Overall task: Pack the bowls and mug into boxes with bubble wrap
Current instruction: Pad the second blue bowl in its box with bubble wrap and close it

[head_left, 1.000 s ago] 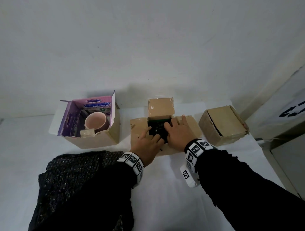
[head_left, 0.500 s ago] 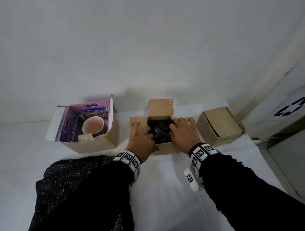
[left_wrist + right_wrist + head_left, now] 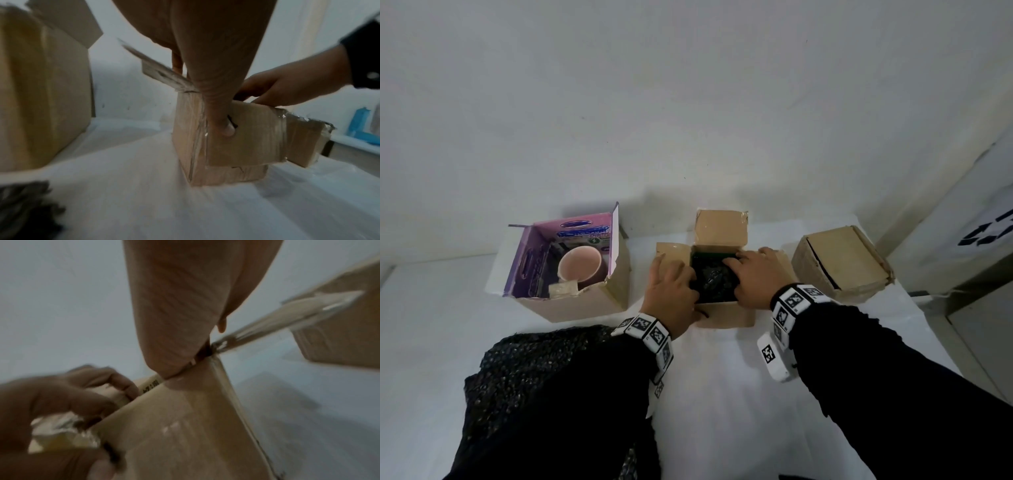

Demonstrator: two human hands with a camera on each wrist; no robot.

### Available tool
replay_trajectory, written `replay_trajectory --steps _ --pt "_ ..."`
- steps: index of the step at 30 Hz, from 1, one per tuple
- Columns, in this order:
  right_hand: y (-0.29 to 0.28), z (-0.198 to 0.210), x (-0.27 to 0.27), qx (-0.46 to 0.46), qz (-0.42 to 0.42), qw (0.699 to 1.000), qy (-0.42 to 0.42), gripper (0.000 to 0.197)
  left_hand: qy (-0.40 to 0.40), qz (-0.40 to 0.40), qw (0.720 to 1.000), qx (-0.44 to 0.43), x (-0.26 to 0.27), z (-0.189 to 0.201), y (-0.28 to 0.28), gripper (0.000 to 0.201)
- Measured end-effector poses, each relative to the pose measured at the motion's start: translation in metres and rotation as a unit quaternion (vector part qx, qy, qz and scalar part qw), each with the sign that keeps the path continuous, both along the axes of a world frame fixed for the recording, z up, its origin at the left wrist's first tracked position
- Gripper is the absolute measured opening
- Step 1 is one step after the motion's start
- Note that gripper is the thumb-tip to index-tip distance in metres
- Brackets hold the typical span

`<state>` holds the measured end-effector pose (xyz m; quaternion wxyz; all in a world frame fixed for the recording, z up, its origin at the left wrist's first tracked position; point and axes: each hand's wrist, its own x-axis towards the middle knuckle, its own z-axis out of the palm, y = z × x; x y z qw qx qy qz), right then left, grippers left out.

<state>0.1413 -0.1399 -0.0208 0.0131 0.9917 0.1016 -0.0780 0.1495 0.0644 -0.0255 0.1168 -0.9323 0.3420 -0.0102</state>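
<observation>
The small middle cardboard box (image 3: pixel 726 313) stands open, its back flap (image 3: pixel 720 228) up. Inside lies a dark bubble-wrapped bundle (image 3: pixel 714 279); what it wraps is hidden. My left hand (image 3: pixel 671 291) grips the box's left wall, fingers curled over the rim and the thumb (image 3: pixel 224 128) pressed on the front face (image 3: pixel 246 146). My right hand (image 3: pixel 753 274) reaches in from the right, its fingers (image 3: pixel 731 263) lying on the bundle. A pink mug (image 3: pixel 580 267) sits unwrapped in the purple-lined box (image 3: pixel 571 305) on the left.
A closed cardboard box (image 3: pixel 842 263) stands at the right, close to the table's edge. A sheet of black bubble wrap (image 3: pixel 534 377) lies under my left forearm. The white wall runs right behind the boxes. A grey cabinet (image 3: pixel 979 240) stands to the right.
Both hands lay over the middle box's opening a second ago. They have spread to its left and right sides, so the dark bundle inside now shows.
</observation>
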Motion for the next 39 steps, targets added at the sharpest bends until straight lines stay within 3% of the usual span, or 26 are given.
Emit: replay_trajectory --steps 3,5,8,10,12,14,16,18,20,22,24,28,31,33,35,37,39 --pt "-0.014 -0.004 -0.016 0.131 -0.061 0.981 -0.129 0.056 -0.013 0.048 0.991 -0.121 -0.009 -0.008 0.020 0.063" --pt "-0.023 -0.008 -0.030 0.162 -0.159 0.953 -0.200 0.055 -0.012 0.114 0.972 -0.205 -0.013 -0.012 0.033 0.077" --pt "-0.035 -0.018 -0.041 0.238 -0.333 0.902 -0.134 0.081 0.003 0.236 0.925 -0.298 -0.011 -0.015 0.048 0.089" --pt "-0.039 -0.018 -0.042 0.320 -0.387 0.860 -0.087 0.089 0.060 0.283 0.873 -0.393 -0.008 -0.011 0.050 0.085" --pt "-0.039 -0.010 -0.043 0.389 -0.413 0.818 -0.097 0.073 0.096 0.261 0.826 -0.491 -0.007 -0.005 0.045 0.070" --pt "-0.033 0.001 -0.045 0.459 -0.405 0.779 -0.137 0.054 0.087 0.210 0.811 -0.540 -0.008 0.001 0.034 0.060" --pt "-0.023 0.013 -0.045 0.496 -0.369 0.763 -0.186 0.040 0.112 0.144 0.816 -0.549 -0.012 0.009 0.019 0.058" --pt "-0.012 0.020 -0.044 0.504 -0.336 0.768 -0.208 0.029 0.154 0.095 0.865 -0.468 -0.017 0.015 0.005 0.054" --pt "-0.005 0.019 -0.043 0.505 -0.315 0.773 -0.218 0.019 0.138 0.052 0.948 -0.282 -0.022 0.012 -0.004 0.053" --pt "0.000 0.015 -0.043 0.507 -0.300 0.775 -0.227 0.013 0.113 0.020 0.975 -0.189 -0.024 0.004 -0.007 0.056" --pt "0.005 0.008 -0.044 0.508 -0.253 0.792 -0.226 0.011 0.121 0.009 0.974 -0.194 -0.023 -0.003 -0.002 0.059" --pt "0.012 -0.010 -0.049 0.393 -0.132 0.896 -0.160 0.029 0.111 -0.049 0.964 -0.237 -0.020 -0.012 0.012 0.068" --pt "0.002 -0.024 -0.052 0.276 -0.038 0.950 -0.138 0.034 0.084 -0.092 0.982 -0.145 -0.021 -0.021 0.026 0.107" --pt "-0.011 -0.032 -0.055 0.220 0.027 0.968 -0.119 0.049 0.074 -0.103 0.986 -0.110 -0.019 -0.025 0.032 0.117" --pt "-0.023 -0.040 -0.058 0.200 0.079 0.971 -0.109 0.056 0.060 -0.116 0.978 -0.162 -0.015 -0.030 0.031 0.093" --pt "-0.030 -0.041 -0.058 0.228 0.093 0.964 -0.100 0.055 0.053 -0.120 0.955 -0.267 -0.010 -0.029 0.024 0.050" --pt "-0.029 -0.031 -0.054 0.327 0.022 0.940 -0.094 0.047 0.070 -0.087 0.922 -0.371 -0.004 -0.027 0.015 0.027"
